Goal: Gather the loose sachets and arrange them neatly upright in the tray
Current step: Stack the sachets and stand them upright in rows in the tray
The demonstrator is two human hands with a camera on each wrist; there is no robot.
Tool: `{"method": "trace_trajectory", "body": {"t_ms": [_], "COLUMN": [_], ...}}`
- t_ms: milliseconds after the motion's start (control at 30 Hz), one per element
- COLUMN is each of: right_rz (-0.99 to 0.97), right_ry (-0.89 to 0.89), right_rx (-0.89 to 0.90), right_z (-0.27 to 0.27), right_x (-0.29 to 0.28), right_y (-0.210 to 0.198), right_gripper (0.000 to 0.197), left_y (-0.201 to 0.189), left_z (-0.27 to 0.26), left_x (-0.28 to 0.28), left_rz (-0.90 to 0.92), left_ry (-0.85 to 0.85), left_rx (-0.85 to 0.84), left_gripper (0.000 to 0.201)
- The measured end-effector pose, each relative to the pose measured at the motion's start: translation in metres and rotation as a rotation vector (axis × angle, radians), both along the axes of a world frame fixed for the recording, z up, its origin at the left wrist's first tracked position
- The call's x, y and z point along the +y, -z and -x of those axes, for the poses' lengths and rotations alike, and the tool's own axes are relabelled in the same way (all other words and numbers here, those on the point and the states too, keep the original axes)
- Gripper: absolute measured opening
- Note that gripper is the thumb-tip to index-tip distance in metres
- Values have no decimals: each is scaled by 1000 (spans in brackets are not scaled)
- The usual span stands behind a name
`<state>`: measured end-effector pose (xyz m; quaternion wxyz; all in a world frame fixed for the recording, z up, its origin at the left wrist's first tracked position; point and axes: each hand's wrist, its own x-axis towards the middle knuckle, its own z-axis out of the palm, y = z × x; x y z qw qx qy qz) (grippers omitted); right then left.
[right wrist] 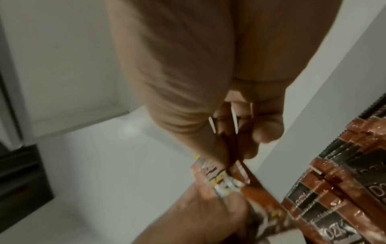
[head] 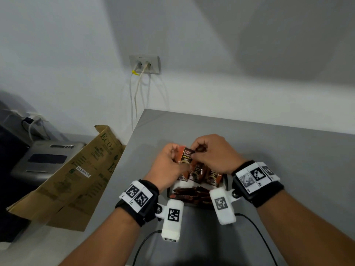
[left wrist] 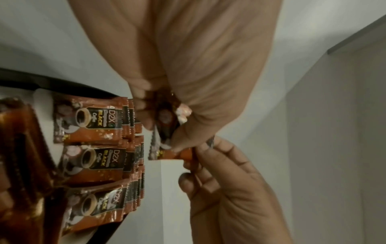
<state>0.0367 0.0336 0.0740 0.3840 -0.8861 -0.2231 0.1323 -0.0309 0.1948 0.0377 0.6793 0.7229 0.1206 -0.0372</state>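
Both hands hover over the black tray (head: 225, 181), which holds rows of orange-brown coffee sachets (head: 199, 174) standing upright. My left hand (head: 175, 153) grips a loose sachet (head: 186, 155) with its printed face towards me. My right hand (head: 197, 150) pinches the top corner of that sachet and holds a few dark ones (head: 201, 148) in its curled fingers. In the left wrist view the left fingers (left wrist: 144, 105) clutch a sachet bundle (left wrist: 165, 118), and the right hand (left wrist: 200, 153) pinches an orange sachet edge (left wrist: 173, 153). In the right wrist view the sachets (right wrist: 221, 180) pass between both hands beside the standing rows (right wrist: 344, 189).
Dark brown sticks (head: 192, 194) lie in the tray's near compartment. The grey table (head: 269, 146) ends at a left edge, past which lie a flattened cardboard box (head: 80, 175) and a grey machine (head: 48, 160). A wall socket (head: 145, 64) with cables is behind.
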Motion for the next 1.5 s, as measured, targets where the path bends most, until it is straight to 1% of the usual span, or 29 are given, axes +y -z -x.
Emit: {"method": "trace_trajectory", "body": {"t_ms": [100,167,233,333,467,600,667,767,833,933,1033,1200,1367,1500], "right_rz": [91,213,328,415,430,443,418,320,308,412,442,439,450,439], "right_ry": [121,115,78,34,27,9,17,40,-34,-205,-230,-226,-222,-213], "right_rx": [-21,24,51,42,13,-44,-34,-26,22,115,148,109,22,11], "right_z": [-11,-13,-10,-6,-8,-10,-10,-7,2,19,24,23,24,25], "right_x": [-14,-21,-21,-16,-10,-7,-9,-24,-37,-50,-52,-47,-46,-46], "right_y": [15,31,48,66,74,76,74,60,48,41,49,61,67,68], "right_gripper": [12,15,13,14,12,9,12,11,8,19,23,23,20,20], "left_y": [11,18,21,26,34,35,34,32,32,34,38,44,46,46], "left_z": [2,6,12,19,24,25,26,26,27,26,23,21,22,24], "left_x": [9,17,21,23,26,23,20,16,12,5,-1,-3,-4,-3], "left_rz": [-101,-171,-227,-260,-293,-331,-340,-372,-401,-443,-510,-564,-553,-560], "left_ry": [-97,-102,-84,-60,-27,3,28,105,183,289,352,368,355,336], "left_rx": [46,64,68,93,143,149,153,147,144,147,142,146,124,118], "left_gripper": [35,29,25,21,19,19,20,27,33,39,39,39,36,35]}}
